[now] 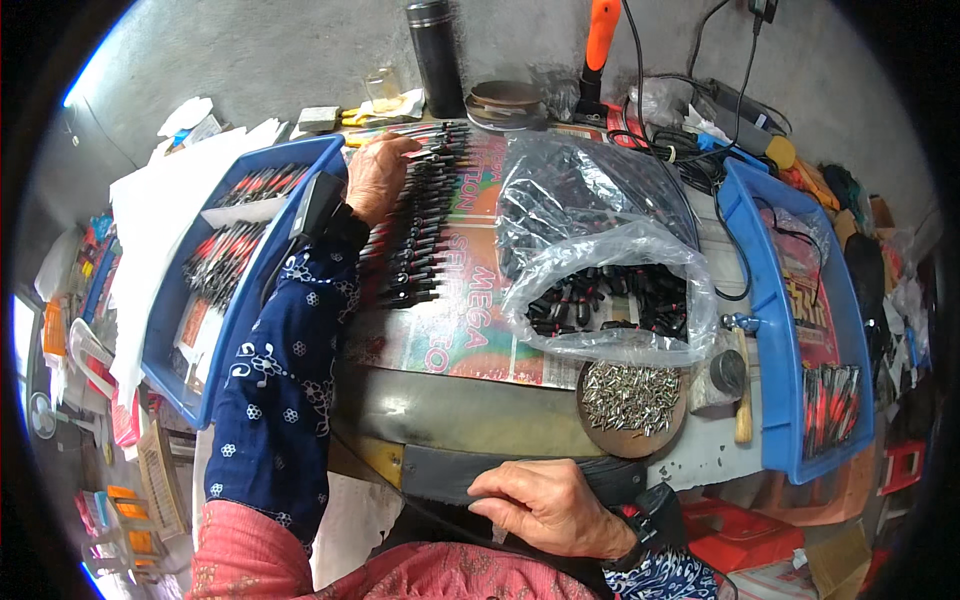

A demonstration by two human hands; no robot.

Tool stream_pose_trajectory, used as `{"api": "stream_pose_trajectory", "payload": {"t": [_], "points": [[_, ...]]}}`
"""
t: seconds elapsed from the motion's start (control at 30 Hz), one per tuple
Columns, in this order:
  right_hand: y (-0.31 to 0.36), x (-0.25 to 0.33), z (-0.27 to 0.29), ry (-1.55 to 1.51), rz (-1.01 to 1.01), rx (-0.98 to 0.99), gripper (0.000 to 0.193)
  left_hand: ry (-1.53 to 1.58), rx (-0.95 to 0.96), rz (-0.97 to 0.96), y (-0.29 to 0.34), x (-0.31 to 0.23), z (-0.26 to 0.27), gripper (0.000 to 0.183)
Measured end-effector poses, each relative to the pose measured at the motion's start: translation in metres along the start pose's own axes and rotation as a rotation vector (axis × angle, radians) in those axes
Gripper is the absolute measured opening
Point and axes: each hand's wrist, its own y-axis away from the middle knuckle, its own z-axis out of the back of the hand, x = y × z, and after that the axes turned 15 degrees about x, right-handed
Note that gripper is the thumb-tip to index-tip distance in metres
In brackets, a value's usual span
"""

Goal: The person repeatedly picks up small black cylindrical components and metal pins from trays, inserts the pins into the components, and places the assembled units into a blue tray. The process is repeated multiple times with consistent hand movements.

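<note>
My left hand (378, 178) reaches to the far end of a long row of slim black-and-red pen-like tools (415, 235). Its fingers stretch rightward over the tools; the undersides of the fingertips are hidden. Near the front edge, my right hand (552, 508) hovers close to my body, fingers bent, a gap between thumb and forefinger, nothing visible in it. A clear plastic bag (610, 240) of black-and-red handles (645, 295) lies right of the row. In front of the bag, small metal pieces (632, 397) fill a round brown dish (612, 443).
A blue tray (222, 372) on the left holds bundles of similar tools; another blue tray (780, 400) stands right. A black flask (435, 60), a stack of round plates (507, 100) and an orange-handled tool (603, 35) are at the back. Black cables (715, 190) trail beside the bag.
</note>
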Motion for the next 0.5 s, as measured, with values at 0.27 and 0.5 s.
{"api": "stream_pose_trajectory", "payload": {"t": [0.27, 0.5], "points": [[0.001, 0.006, -0.005, -0.020, -0.070, -0.042, 0.013, 0.023, -0.023, 0.087, 0.026, -0.020, 0.063, 0.013], [0.003, 0.006, -0.007, -0.042, -0.197, -0.012, 0.011, -0.007, -0.058, 0.215, 0.065, -0.022, 0.109, 0.014]]}}
